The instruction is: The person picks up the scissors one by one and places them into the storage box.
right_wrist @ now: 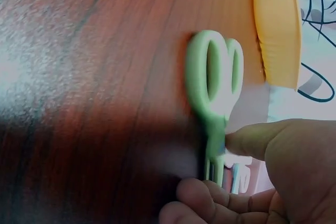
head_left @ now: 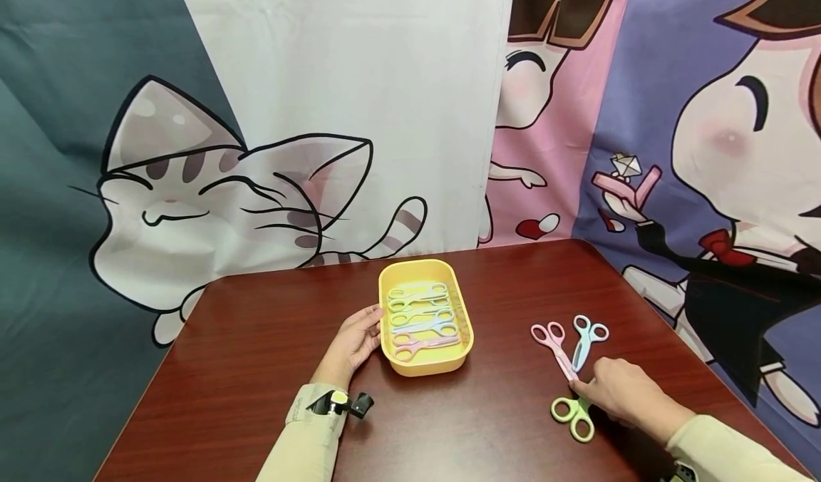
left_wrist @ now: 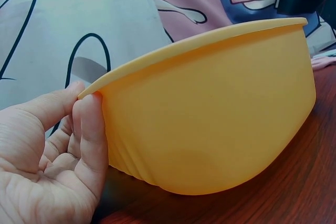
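Observation:
My left hand [head_left: 357, 336] holds the left side of a yellow plastic basket [head_left: 426, 369]; in the left wrist view its thumb and fingers pinch the rim. Inside lie several pastel scissors in a stack, with pink scissors [head_left: 425, 344] nearest the front. Over on the right, my right hand [head_left: 627, 395] pinches green scissors [right_wrist: 216, 121] near the pivot and blades, and the two ring handles stick out to the left. Just beyond that hand lie pink scissors [head_left: 560, 354] and light-blue scissors [head_left: 582, 346], their blades pointing back toward it.
Everything stands on a dark red-brown wooden table [head_left: 500, 411]. A cartoon-printed cloth [head_left: 410, 97] hangs behind the table and along its right side. A small black device [head_left: 361, 404] is strapped to the left wrist.

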`<state>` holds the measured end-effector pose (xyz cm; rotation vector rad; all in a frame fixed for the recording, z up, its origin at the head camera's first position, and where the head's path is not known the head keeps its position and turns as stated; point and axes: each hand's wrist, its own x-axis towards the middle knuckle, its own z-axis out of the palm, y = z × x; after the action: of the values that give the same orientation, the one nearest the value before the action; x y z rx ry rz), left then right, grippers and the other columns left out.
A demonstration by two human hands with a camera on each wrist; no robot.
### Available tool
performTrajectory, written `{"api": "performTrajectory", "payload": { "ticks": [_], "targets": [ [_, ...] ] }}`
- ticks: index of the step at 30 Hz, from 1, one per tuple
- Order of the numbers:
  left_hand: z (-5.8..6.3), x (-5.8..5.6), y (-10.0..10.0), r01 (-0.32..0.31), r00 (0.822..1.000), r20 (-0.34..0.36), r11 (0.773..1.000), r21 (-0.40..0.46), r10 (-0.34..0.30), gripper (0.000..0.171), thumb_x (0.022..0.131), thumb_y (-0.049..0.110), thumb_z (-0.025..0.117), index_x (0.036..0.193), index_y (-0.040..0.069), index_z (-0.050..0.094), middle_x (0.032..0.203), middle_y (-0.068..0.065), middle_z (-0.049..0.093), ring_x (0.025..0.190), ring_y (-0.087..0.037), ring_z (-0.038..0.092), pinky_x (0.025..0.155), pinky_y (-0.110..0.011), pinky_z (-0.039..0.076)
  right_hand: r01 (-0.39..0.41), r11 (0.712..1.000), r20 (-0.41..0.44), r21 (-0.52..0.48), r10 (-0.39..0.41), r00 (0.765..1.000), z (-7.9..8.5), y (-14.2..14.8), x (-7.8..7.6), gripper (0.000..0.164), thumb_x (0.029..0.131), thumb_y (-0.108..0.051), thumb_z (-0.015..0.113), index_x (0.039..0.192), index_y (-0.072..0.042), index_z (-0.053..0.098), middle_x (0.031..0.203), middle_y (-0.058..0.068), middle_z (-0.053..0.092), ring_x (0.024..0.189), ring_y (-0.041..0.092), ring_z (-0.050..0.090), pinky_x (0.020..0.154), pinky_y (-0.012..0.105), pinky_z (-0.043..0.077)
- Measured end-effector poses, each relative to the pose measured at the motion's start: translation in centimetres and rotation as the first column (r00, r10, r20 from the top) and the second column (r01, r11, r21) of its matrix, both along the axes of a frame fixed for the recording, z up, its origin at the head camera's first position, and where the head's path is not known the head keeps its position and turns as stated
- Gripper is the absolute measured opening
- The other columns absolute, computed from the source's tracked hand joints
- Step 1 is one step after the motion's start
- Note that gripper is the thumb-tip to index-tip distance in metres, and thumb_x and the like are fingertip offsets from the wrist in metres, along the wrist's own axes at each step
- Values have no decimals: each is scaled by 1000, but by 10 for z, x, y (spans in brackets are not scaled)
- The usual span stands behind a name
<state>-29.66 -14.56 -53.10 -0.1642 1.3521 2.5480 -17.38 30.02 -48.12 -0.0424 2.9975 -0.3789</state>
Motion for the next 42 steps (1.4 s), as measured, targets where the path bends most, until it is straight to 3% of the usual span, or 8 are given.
{"api": "performTrajectory", "payload": {
  "ticks": [7, 13, 18, 28, 33, 39, 42],
  "targets": [
    [1, 0, 0, 6, 1000, 2, 1000, 3, -6, 17, 104, 5, 54, 120, 0, 52, 81, -1, 65, 64, -5, 61, 56, -17, 53, -27, 1000, -12, 4, 27, 1000, 4, 3, 0, 54, 83, -53, 75, 56, -14, 50, 44, -2, 47, 36, 14, 49, 45, 33, 43],
    [2, 0, -1, 5, 1000, -6, 1000, 2, -5, 17, 104, 6, 56, 119, 0, 53, 80, -1, 64, 63, -5, 59, 55, -17, 53, -39, 999, 19, -33, 40, 999, 7, 2, 0, 44, 74, -37, 84, 57, -14, 52, 41, -3, 47, 30, 11, 48, 39, 31, 44],
    [2, -1, -2, 10, 1000, -6, 1000, 10, -10, 17, 104, 6, 56, 119, 1, 53, 82, -2, 65, 65, -5, 61, 57, -17, 54, -60, 998, 13, -34, 61, 998, 9, 2, -2, 35, 70, -26, 82, 53, -15, 54, 43, -5, 48, 33, 10, 48, 36, 29, 44],
    [2, 0, 1, -4, 1000, 7, 1000, 8, 4, 13, 104, 5, 56, 116, 2, 55, 81, -2, 63, 63, -5, 59, 56, -17, 53, -125, 992, 6, 8, 125, 992, 11, 7, -6, 26, 63, -21, 80, 54, -17, 56, 51, -6, 50, 46, 14, 48, 44, 31, 42],
    [1, -2, 1, 2, 1000, 5, 1000, -3, -2, 15, 104, 6, 56, 118, 1, 54, 79, -1, 62, 62, -5, 57, 55, -16, 52, -193, 979, -17, 62, 194, 981, 22, 9, -11, 28, 63, -22, 82, 57, -18, 55, 55, -6, 50, 53, 15, 46, 49, 33, 42],
    [1, -3, 0, 3, 1000, 13, 1000, -5, -3, 18, 104, 7, 55, 121, 0, 51, 79, -1, 62, 61, -5, 57, 54, -16, 51, -279, 958, -22, 64, 281, 959, 46, 4, -17, 25, 66, -18, 80, 61, -22, 56, 58, -9, 49, 53, 10, 47, 47, 28, 41],
    [1, -3, 0, 4, 1000, 18, 1000, -10, -4, 18, 104, 7, 55, 121, 0, 51, 80, -1, 63, 62, -5, 57, 54, -16, 51, -365, 929, -45, 56, 368, 929, 59, 0, -22, 24, 68, -16, 81, 67, -23, 57, 61, -10, 48, 54, 7, 44, 46, 25, 38]
  ]
}}
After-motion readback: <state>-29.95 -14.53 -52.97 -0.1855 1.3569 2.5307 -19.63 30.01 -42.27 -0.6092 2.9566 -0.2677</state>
